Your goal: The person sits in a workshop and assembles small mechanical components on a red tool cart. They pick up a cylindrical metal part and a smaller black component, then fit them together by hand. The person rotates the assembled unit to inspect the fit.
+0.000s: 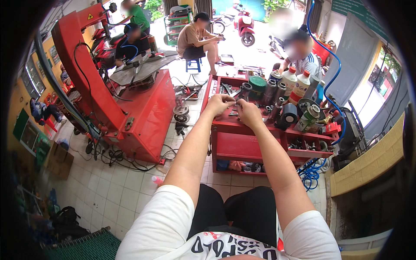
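Over the top tray of a red tool cart [242, 127], my two hands come close together with the fingertips nearly meeting. My left hand [219, 105] is closed in a pinch, and my right hand [249, 114] is closed facing it. Whatever lies between the fingers is too small to name. Small metal tools [232, 90] lie in the tray just beyond my hands. Close to my right hand stand a dark green tin [257, 85], several dark spray cans [269, 91] and a black cylinder lying with its end toward me [289, 113].
White bottles with red caps [289, 78] and a green-white can [308, 118] crowd the cart's right side. A red tire machine [143, 117] stands left, with cables [117, 158] on the floor. A person sits on a blue stool [193, 65] ahead; others work nearby. A blue hose [336, 73] hangs right.
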{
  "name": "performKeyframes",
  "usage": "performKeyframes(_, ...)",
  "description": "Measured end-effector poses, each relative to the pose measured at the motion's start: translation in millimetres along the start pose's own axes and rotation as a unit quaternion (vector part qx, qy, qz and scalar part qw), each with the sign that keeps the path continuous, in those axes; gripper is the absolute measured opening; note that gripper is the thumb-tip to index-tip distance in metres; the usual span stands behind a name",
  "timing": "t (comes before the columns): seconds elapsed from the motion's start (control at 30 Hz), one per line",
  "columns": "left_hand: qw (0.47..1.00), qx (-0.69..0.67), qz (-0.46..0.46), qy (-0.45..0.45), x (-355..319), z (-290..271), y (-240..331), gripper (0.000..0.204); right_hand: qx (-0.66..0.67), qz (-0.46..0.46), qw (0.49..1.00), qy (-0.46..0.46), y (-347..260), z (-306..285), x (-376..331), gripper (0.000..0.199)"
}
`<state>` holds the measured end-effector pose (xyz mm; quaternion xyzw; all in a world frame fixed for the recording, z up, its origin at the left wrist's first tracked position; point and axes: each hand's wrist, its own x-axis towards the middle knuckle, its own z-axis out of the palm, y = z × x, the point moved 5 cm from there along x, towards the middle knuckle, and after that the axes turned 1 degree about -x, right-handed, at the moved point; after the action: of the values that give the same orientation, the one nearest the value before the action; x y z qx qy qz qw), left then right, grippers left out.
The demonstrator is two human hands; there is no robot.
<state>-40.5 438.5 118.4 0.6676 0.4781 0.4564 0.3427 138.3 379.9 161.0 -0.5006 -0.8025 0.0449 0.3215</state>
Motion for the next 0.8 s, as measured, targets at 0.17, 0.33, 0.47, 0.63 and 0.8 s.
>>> performKeyframes(0.17, 1.0, -0.005, -0.006, -0.01, -7.0, 5.4, 22.1, 0.021, -0.004, 0.01, 1.0, -0.001, 5.7, -4.6, -1.7, 0.024)
performKeyframes(0.33, 0.999, -0.038, 0.019, -0.02, -6.9, 4.5, 26.7, 0.028, -0.006, 0.008, 1.0, -0.003, 5.9, -3.1, -1.2, 0.024)
performKeyframes(0.47, 0.999, -0.014, 0.04, -0.001, -1.6, 7.5, 13.9, 0.04, 0.021, 0.011, 1.0, 0.019, 10.1, -4.2, -0.8, 0.024)
performKeyframes(0.63, 0.999, -0.051, -0.005, 0.017, 16.5, 4.3, -9.8, 0.045, 0.013, -0.005, 0.999, 0.047, 12.6, 2.4, 2.2, 0.021)
performKeyframes(0.8, 0.995, 0.058, 0.072, 0.03, 12.2, -3.9, -12.0, 0.041, 0.023, 0.0, 0.999, 0.043, 4.5, -0.5, 2.6, 0.019)
